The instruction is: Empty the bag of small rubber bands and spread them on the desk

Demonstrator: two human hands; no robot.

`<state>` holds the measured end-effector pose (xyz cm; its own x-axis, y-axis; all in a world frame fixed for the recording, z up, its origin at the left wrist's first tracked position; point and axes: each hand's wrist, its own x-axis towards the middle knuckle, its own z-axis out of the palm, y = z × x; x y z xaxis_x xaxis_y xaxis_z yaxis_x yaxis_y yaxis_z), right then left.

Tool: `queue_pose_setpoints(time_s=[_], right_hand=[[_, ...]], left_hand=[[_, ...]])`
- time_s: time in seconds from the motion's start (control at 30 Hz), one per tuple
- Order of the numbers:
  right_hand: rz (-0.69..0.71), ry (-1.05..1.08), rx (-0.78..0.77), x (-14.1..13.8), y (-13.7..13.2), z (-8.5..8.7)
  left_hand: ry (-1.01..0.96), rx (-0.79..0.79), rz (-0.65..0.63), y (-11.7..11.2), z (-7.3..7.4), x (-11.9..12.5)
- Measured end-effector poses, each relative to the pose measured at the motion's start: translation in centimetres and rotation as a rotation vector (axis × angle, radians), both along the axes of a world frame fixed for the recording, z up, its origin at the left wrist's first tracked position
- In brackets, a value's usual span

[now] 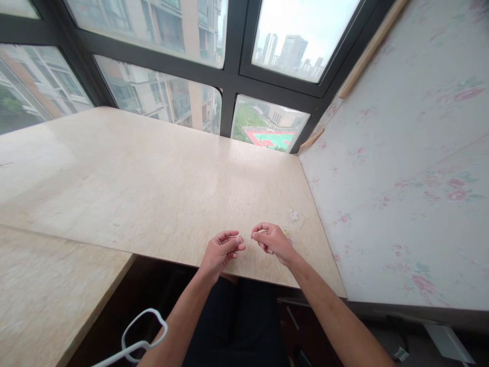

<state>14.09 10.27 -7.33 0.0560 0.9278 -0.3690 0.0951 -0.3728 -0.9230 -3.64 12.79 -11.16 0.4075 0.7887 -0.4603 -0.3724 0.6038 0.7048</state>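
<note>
My left hand [223,250] is just over the front of the stone counter [171,188], its thumb and index finger closed on a small pale ring-shaped piece [240,239]. A little to the right, my right hand [273,242] pinches thumb against index finger. Whatever lies between those fingertips is too small to make out. The two hands are apart by a narrow gap. Past my right hand, a small white piece [293,215] lies on the counter. Partly hidden behind that hand is a little yellow item [286,232], seemingly in clear plastic.
A floral-papered wall [401,193] rises along the right side. Dark-framed windows [227,76] stand behind the counter. At the lower left, a white looped frame [145,329] shows near my left forearm. The lower counter section [49,290] has an edge beside my legs.
</note>
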Motion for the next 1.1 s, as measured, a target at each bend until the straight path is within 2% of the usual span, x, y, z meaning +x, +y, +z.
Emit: queue_pose_setpoints(time_s=[0.2, 0.4, 0.63, 0.9, 1.1], right_hand=[[-0.014, 0.014, -0.059, -1.0, 0.2, -0.2], [0.031, 0.036, -0.1, -2.1, 0.3, 0.1], [0.006, 0.016, -0.131, -2.3, 0.3, -0.5], [-0.022, -0.067, -0.104, -2.5, 0.2, -0.8], [-0.003, -0.094, -0.029, -2.4, -0.3, -0.8]], left_hand=[[-0.01, 0.005, 0.0, 0.0, -0.3, -0.1], [0.018, 0.046, -0.009, -0.3, 0.0, 0.1], [0.042, 0.068, 0.019, -0.5, 0.3, 0.5], [0.027, 0.045, 0.015, -0.5, 0.1, 0.6], [0.028, 0.062, 0.04, -0.6, 0.0, 0.7]])
